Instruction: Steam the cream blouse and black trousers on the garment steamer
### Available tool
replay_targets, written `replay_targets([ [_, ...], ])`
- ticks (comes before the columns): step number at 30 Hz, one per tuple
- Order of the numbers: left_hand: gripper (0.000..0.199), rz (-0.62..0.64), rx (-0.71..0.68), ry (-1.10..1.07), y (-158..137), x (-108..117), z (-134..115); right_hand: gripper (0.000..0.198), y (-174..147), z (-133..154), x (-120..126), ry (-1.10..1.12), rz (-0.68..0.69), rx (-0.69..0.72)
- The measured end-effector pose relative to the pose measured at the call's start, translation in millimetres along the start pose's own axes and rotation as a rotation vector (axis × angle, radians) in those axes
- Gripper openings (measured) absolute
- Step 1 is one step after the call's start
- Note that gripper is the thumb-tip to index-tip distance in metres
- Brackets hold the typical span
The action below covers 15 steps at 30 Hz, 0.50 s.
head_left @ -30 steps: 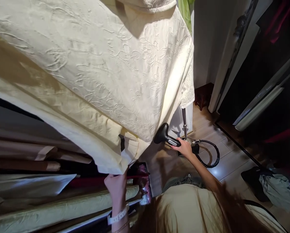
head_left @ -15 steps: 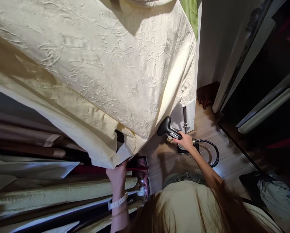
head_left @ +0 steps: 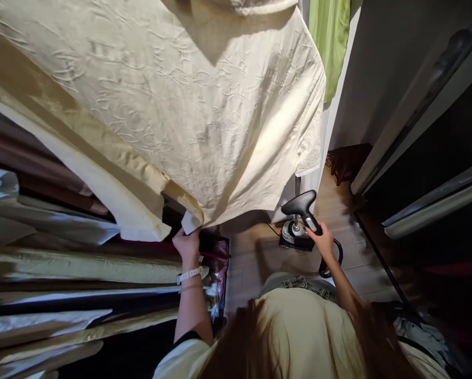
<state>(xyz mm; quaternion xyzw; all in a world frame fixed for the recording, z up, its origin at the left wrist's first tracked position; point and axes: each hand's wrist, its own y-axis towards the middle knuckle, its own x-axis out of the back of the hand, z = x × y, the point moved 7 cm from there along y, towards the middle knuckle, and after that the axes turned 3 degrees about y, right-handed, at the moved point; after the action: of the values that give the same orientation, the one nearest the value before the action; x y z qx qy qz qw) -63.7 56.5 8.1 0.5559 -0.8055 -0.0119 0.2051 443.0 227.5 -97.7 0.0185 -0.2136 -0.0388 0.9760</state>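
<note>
A cream embossed garment hangs in front of me, its short sleeve at the right. My left hand is closed on the lower edge of this garment and pulls the hem taut toward me. In my right hand is the handle of a black garment steamer head, its broad face turned up and left. The steamer head is apart from the cloth, just below and right of the hem. Its ribbed black hose curves down behind my right wrist to the steamer base on the floor.
Rows of hanging clothes fill the left side. A green garment hangs behind at the upper right. On the wooden floor stands a dark red stool. Dark hanging fabric lines the right, with crumpled pale cloth low down.
My right hand has moved the steamer head right, away from the garment, and its face has turned. My left hand has risen slightly, still holding the hem. The view has shifted.
</note>
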Motion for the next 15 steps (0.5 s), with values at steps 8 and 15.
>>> replay_targets([
  [8,0.038,0.073,0.19,-0.221,-41,-64,10,0.056,-33,-67,111,0.401,-0.382,-0.272],
  [15,0.047,0.454,0.393,-0.128,-113,-138,11,0.06,-64,-114,175,0.545,-0.581,-0.388],
])
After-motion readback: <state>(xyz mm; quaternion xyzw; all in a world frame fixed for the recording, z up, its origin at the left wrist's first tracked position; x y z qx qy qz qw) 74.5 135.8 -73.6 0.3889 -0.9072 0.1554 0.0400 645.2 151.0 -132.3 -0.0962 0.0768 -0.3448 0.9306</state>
